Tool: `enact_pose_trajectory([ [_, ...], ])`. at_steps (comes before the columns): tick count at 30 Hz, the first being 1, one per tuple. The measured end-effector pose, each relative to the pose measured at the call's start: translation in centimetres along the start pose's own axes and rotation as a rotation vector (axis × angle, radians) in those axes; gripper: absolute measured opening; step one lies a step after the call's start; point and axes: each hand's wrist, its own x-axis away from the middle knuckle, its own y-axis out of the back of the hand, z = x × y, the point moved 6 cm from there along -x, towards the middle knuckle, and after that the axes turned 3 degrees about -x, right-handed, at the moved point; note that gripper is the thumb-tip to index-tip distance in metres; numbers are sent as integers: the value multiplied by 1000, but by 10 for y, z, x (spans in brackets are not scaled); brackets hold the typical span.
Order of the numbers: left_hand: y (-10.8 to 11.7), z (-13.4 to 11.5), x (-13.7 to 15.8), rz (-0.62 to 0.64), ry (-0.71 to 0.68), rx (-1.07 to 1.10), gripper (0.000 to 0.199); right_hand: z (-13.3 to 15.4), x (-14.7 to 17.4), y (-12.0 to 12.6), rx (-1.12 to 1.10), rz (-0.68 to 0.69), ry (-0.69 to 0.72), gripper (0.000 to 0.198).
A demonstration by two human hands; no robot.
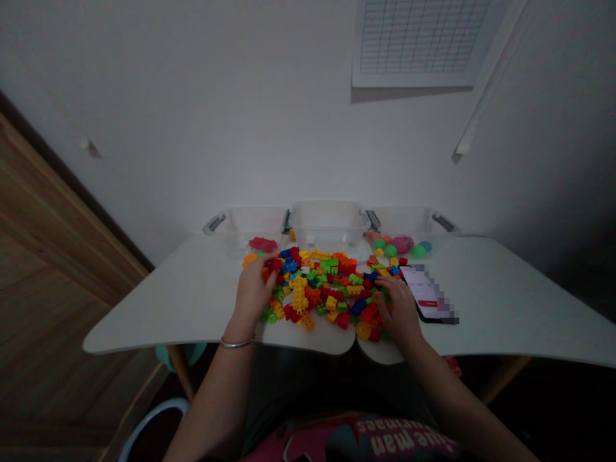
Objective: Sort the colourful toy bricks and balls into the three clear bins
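Note:
A spread-out pile of toy building bricks point(299, 294) in red, yellow, blue, green and orange covers the middle of the white table. My left hand point(254, 283) rests at the pile's left side, thumb and fingers apart and curved beside some red bricks point(274, 264). At the right side, my right hand point(400, 309) reaches over the bricks with its fingers spread from the thumb, near a dark blue brick point(359, 307) and a red brick point(369, 312). The fingertips of both hands are partly lost among the bricks, and no brick is clearly held.
Three clear plastic bins stand against the wall: a left bin point(255, 218) with a pink item, a middle bin point(330, 215), and a right bin point(404, 218) with colourful balls. A phone point(426, 292) lies right of my right hand. The white table point(158, 301) has a rounded front edge.

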Motion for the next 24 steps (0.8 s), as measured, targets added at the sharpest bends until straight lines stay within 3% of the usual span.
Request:
enact_pose_trajectory([
  [7, -6, 11, -5, -185, 195, 454, 58, -1, 1, -1, -1, -4, 16, 25],
  [16, -3, 17, -43, -473, 314, 900, 41, 0, 0, 0, 10, -6, 11, 23],
  [20, -3, 22, -63, -568, 293, 928, 38, 1, 0, 0, 8, -5, 22, 23],
  [24, -5, 29, -79, -515, 273, 776, 32, 1, 0, 0, 8, 4, 30, 23],
])
